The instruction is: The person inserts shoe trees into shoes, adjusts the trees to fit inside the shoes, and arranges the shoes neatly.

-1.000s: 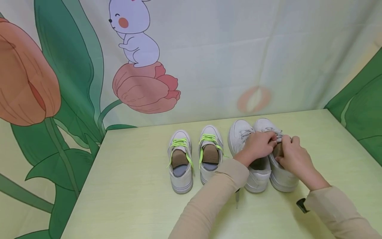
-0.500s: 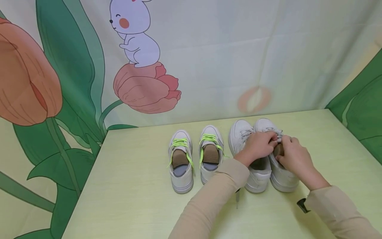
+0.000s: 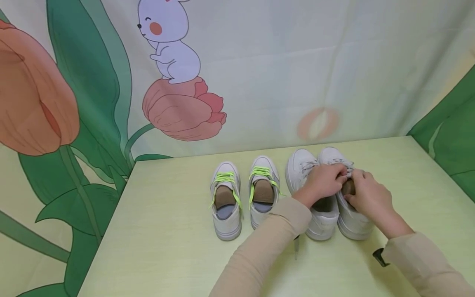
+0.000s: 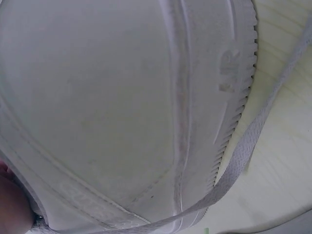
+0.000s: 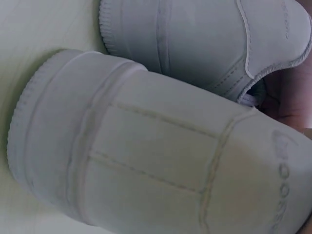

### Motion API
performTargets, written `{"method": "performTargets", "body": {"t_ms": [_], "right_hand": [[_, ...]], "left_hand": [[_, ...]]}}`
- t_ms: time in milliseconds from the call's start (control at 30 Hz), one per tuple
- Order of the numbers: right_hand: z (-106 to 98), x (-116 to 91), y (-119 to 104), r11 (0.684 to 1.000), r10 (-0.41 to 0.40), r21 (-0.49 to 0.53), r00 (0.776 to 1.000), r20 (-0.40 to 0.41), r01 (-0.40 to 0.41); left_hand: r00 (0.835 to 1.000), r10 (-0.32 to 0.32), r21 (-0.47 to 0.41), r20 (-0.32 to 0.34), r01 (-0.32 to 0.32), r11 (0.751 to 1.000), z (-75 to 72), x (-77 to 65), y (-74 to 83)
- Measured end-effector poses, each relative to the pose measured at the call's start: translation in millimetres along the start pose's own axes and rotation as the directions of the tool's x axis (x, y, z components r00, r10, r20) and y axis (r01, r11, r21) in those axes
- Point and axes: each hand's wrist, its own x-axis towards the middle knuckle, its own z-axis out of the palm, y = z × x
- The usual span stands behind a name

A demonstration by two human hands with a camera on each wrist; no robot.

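Two larger white sneakers stand side by side at the right in the head view. Over the front opening of the rightmost sneaker [image 3: 354,225] my hands meet. My left hand [image 3: 323,181], reaching across the other large sneaker [image 3: 295,167], pinches the white shoelace [image 3: 343,161] near the top eyelets; its fingertips are partly hidden. My right hand [image 3: 371,196] grips the same sneaker's upper edge, thumb in the opening beside the brown tongue lining [image 3: 349,187]. A loose white lace [image 4: 243,141] trails down a sneaker's side in the left wrist view.
Left of the hands stand two smaller white sneakers [image 3: 227,225] [image 3: 264,163] with neon-green laces [image 3: 224,177]. The pale yellow-green table [image 3: 159,231] meets a printed backdrop [image 3: 259,95] behind the shoes. A dark strap end [image 3: 380,258] shows by the right cuff.
The head view shifts slightly. My fingers draw a little nearer each other at the eyelets, and my right hand tilts slightly; the shoes stay in place.
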Motion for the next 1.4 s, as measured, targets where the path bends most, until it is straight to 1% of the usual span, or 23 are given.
{"method": "performTargets", "body": {"t_ms": [67, 300, 533, 667, 833, 933, 1033, 1100, 1167, 1300, 1400], "right_hand": [[-0.4, -0.1, -0.9, 1.0, 0.012, -0.006, 1.0, -0.006, -0.013], [-0.5, 4.0, -6.9, 0.999, 0.013, -0.035, 1.0, -0.027, -0.014], [2.0, 5.5, -16.5, 0.998, 0.016, -0.067, 0.997, -0.071, -0.021], [2.9, 5.3, -16.0, 0.998, 0.023, -0.059, 0.997, -0.079, -0.027], [2.5, 3.3, -6.7, 0.999, 0.018, -0.036, 0.998, -0.064, -0.02], [0.8, 2.0, 0.9, 1.0, -0.015, -0.013, 0.998, -0.053, 0.015], [-1.1, 1.2, 10.3, 0.997, -0.06, 0.041, 0.997, -0.053, 0.063], [-1.5, 0.0, 16.3, 0.993, -0.082, 0.085, 0.994, -0.069, 0.088], [-0.7, -0.8, 20.7, 0.987, -0.084, 0.128, 0.992, -0.093, 0.096], [1.6, -3.3, 23.8, 0.98, -0.059, 0.178, 0.988, -0.145, 0.085], [2.5, -5.2, 23.8, 0.983, -0.027, 0.175, 0.984, -0.177, 0.059]], "left_hand": [[1.0, -0.002, 0.003, -0.001, 0.002, 1.0, -0.3, 0.5, -0.3], [1.0, -0.011, 0.016, -0.009, 0.011, 1.0, -1.7, 2.1, -1.4], [0.998, 0.022, 0.02, -0.054, -0.021, 1.0, 0.1, 3.2, -3.7], [0.998, 0.019, 0.026, -0.056, -0.018, 1.0, -1.3, 2.4, -2.4], [1.0, -0.007, 0.003, -0.023, 0.008, 1.0, -1.9, 0.8, 1.2], [1.0, -0.016, -0.014, -0.017, 0.015, 1.0, -1.1, 0.1, 1.8], [1.0, -0.02, -0.023, -0.013, 0.02, 1.0, -1.1, -1.4, 1.7], [1.0, -0.019, -0.024, -0.012, 0.018, 1.0, -1.3, -2.2, 1.3], [1.0, -0.021, -0.022, -0.008, 0.021, 1.0, -1.7, -3.1, 1.7], [1.0, -0.019, -0.012, -0.011, 0.019, 1.0, -1.1, -3.0, 2.1], [1.0, -0.018, -0.01, -0.014, 0.018, 1.0, -0.1, -2.6, 2.2]]}}
